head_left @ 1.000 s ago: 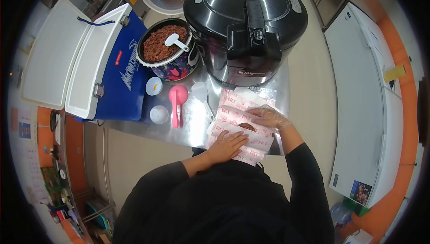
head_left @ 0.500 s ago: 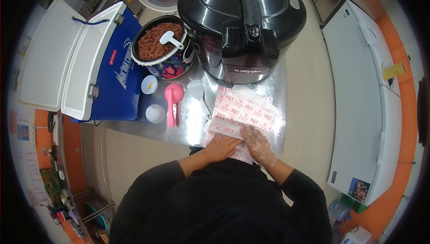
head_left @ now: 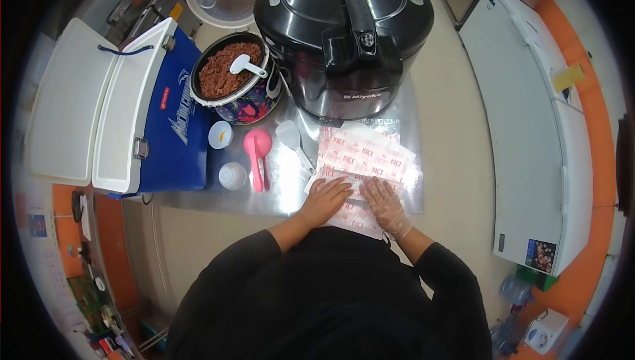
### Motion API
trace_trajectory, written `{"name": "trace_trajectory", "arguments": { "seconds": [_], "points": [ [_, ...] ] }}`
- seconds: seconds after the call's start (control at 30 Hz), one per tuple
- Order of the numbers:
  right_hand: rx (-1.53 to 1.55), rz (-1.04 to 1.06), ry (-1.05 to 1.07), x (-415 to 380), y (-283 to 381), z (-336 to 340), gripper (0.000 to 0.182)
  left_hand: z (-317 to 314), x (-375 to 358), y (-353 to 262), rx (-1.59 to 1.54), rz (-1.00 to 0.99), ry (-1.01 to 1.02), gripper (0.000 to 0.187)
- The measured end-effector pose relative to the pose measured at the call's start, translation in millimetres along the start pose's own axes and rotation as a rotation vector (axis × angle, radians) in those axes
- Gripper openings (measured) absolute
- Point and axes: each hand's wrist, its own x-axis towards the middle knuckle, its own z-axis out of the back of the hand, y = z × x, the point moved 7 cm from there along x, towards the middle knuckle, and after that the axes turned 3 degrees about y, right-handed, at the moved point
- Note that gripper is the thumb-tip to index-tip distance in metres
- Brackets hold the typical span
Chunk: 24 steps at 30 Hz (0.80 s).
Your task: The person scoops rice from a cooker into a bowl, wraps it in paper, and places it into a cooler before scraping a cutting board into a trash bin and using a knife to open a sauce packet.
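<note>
Printed food wrapping paper [head_left: 367, 155] with red "RICE" lettering lies in overlapping sheets at the table's near edge. Across it runs a folded strip of the same paper [head_left: 354, 187]. My left hand [head_left: 325, 201], bare, rests on the left part of this fold, its fingers stretched out and pointing forward. My right hand [head_left: 383, 205] wears a clear plastic glove and lies flat on the fold's right part, fingers extended. The fingertips of both hands touch the paper. A lower flap [head_left: 356, 220] reaches toward my body. Whatever is inside the fold is hidden.
Behind the paper stands a large black rice cooker [head_left: 364, 95]. To the left are a pot of reddish-brown rice [head_left: 221, 79] with a white scoop [head_left: 246, 65], a white spatula [head_left: 289, 135], a pink scoop [head_left: 256, 145], small cups [head_left: 220, 134] and an open blue cooler [head_left: 175, 115].
My hands have moved forward on the paper, and the left one has gone from near the lower flap onto the fold. The fold looks narrower and flatter. The camera view has shifted slightly.
</note>
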Motion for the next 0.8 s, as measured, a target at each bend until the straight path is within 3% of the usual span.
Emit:
{"name": "trace_trajectory", "arguments": {
  "seconds": [0.3,0.43,0.53,0.63,0.77,0.8],
  "points": [
    [0.327,-0.186,-0.284,-41,-3,-2,0.030,-16,-7,28,-0.188,-0.148,-0.024,0.032],
    [0.277,-0.139,-0.295,-44,-15,-9,0.033,-13,0,31,-0.154,-0.214,-0.006,0.021],
    [0.311,-0.192,-0.281,-38,-29,-13,0.024,-10,7,34,-0.145,-0.241,-0.039,0.016],
    [0.448,-0.294,-0.147,-25,-55,-21,0.019,-18,16,39,-0.134,-0.115,0.044,0.011],
    [0.535,-0.539,0.241,-3,-88,-37,0.023,-29,34,41,-0.145,0.022,0.108,0.016],
    [0.568,-0.617,0.375,2,-93,-40,0.029,-39,38,50,-0.136,0.202,0.209,0.022]
  ]
}}
